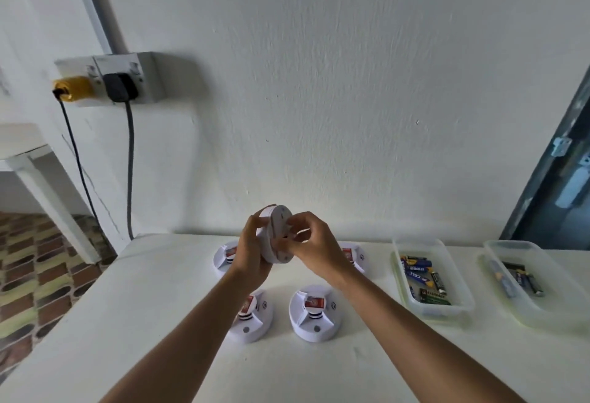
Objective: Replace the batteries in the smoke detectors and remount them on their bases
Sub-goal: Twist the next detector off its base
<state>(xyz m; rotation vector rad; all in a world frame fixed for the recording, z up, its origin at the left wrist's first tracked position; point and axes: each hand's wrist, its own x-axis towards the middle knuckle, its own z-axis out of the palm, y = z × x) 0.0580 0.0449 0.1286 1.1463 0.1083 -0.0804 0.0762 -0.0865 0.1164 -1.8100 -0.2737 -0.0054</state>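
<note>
- Hiding two far detectors, the left hand [252, 252] grips a raised smoke detector [275, 233]; the right hand [314, 241] pinches its back.
- Four detectors sit on the surface [127, 323]; two tubs hold batteries.

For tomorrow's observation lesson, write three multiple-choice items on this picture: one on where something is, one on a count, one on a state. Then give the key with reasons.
1. Where do the two clear plastic containers stand?
A. On the floor
B. On the table, right of the smoke detectors
C. On the wall shelf

2. How many smoke detectors lie on the table, apart from the one held?
A. Two
B. Four
C. Six

3. What is the state of the held detector?
A. Lifted off the table, gripped by both hands
B. Lying flat on the table
C. Fixed to the wall

Key:
1 B: the nearer container and the farther container sit on the table at the right.
2 B: four detectors, such as one, lie there.
3 A: the left hand and right hand hold the held detector in the air.
</note>
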